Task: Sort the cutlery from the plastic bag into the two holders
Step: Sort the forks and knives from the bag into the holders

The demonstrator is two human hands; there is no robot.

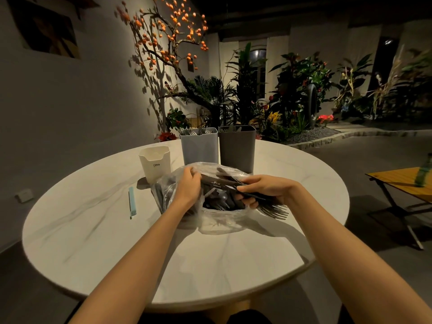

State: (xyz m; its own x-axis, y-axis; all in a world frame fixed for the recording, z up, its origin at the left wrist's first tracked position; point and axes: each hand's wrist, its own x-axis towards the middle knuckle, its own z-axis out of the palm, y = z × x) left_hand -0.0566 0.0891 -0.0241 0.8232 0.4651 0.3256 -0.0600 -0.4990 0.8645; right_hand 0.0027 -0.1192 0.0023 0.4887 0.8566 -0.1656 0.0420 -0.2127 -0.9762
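A clear plastic bag (217,220) full of dark cutlery lies in the middle of the round white table (93,230). My right hand (261,188) grips a bundle of forks (274,210) over the bag's mouth, tines pointing right and toward me. My left hand (189,185) holds the handle ends of that bundle at the bag's left side. Behind the bag stand a light grey holder (199,148) with fork tines showing above its rim and a dark grey holder (237,148) with a few utensil tips showing.
A small cream cup (155,163) marked CRBW stands left of the bag. A pale blue stick-like item (132,202) lies on the table further left. A wooden folding table (402,183) with a green bottle (424,170) is at the right. Plants fill the background.
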